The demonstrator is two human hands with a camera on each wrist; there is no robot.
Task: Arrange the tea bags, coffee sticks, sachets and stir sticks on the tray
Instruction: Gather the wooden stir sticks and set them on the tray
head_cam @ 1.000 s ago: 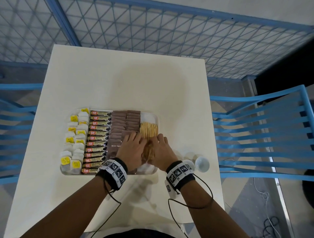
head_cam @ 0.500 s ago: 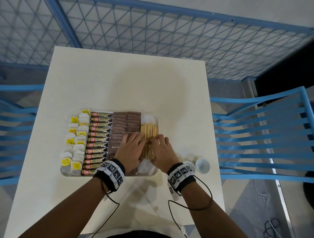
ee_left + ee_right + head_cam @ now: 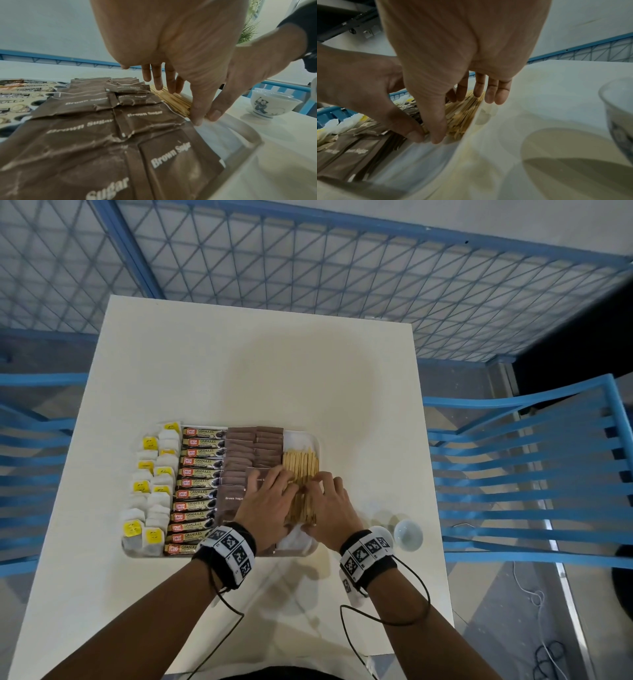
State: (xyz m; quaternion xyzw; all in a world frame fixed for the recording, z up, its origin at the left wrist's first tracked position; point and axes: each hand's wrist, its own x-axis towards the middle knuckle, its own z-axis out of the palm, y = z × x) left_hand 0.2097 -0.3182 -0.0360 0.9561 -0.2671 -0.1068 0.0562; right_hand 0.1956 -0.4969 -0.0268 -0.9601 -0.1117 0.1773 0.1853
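Observation:
A pale tray (image 3: 321, 444) holds four columns: tea bags (image 3: 150, 491) on the left, then coffee sticks (image 3: 200, 472), brown sugar sachets (image 3: 251, 451) (image 3: 96, 129), and wooden stir sticks (image 3: 301, 463) (image 3: 462, 116) on the right. My left hand (image 3: 270, 505) (image 3: 171, 40) lies along the left side of the stick bundle, over some sachets. My right hand (image 3: 330, 503) (image 3: 462, 40) lies along its right side. The fingers of both hands are straight and press the bundle between them. Both thumbs meet at the sticks' near ends, and the palms hide the middle of the bundle.
A small white cup (image 3: 407, 534) (image 3: 272, 102) stands on the table just right of the tray. Blue slatted chairs (image 3: 520, 474) flank the white table (image 3: 257, 364). A blue mesh fence (image 3: 308, 261) runs behind its far edge.
Both hands stay pressed around the stir sticks, with only small shifts of the fingers. The head view has tilted slightly.

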